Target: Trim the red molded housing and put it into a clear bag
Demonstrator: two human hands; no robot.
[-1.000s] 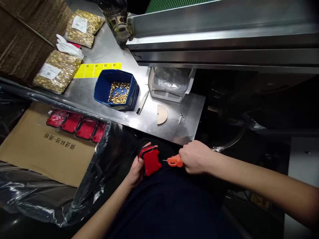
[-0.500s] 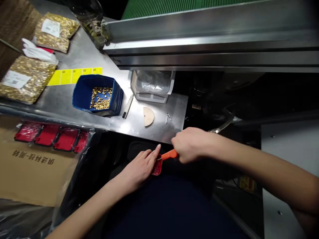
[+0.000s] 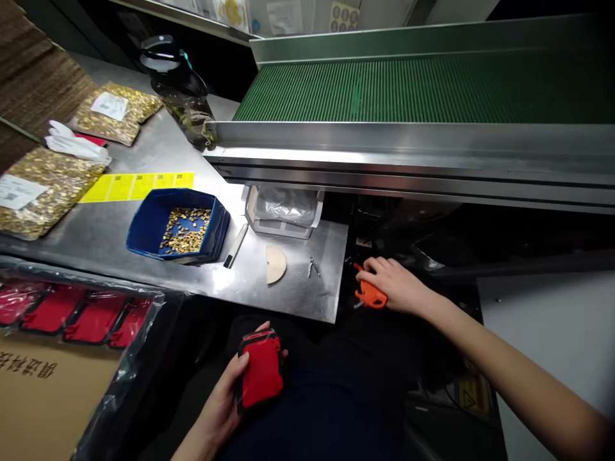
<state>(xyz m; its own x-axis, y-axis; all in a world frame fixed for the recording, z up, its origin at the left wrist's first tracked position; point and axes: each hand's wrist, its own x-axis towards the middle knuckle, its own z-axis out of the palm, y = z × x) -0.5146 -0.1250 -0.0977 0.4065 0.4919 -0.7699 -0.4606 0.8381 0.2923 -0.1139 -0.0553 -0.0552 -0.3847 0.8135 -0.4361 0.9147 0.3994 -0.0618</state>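
My left hand (image 3: 225,400) grips a small red pouch with a black edge (image 3: 260,370) low over my lap, below the front edge of the steel table (image 3: 298,301). My right hand (image 3: 394,283) is stretched out to the right of the table's corner, its fingers around an orange-handled tool (image 3: 369,296) in the dark gap under the conveyor. On the table a blue bin of small gold parts (image 3: 177,225) stands beside a black and white pen-like tool (image 3: 236,245) and a beige half-disc (image 3: 275,264).
A green ribbed conveyor belt (image 3: 384,86) with a steel frame runs across the back. Bags of gold parts (image 3: 41,186), white gloves (image 3: 74,146), yellow labels (image 3: 137,186) and a dark bottle (image 3: 175,80) lie at the left. Red pouches under plastic film (image 3: 72,317) rest on a cardboard box.
My right hand has moved the orange tool away from the red pouch, right and up beside the table corner. My left hand has drawn the pouch down toward my lap. The view has tilted upward.
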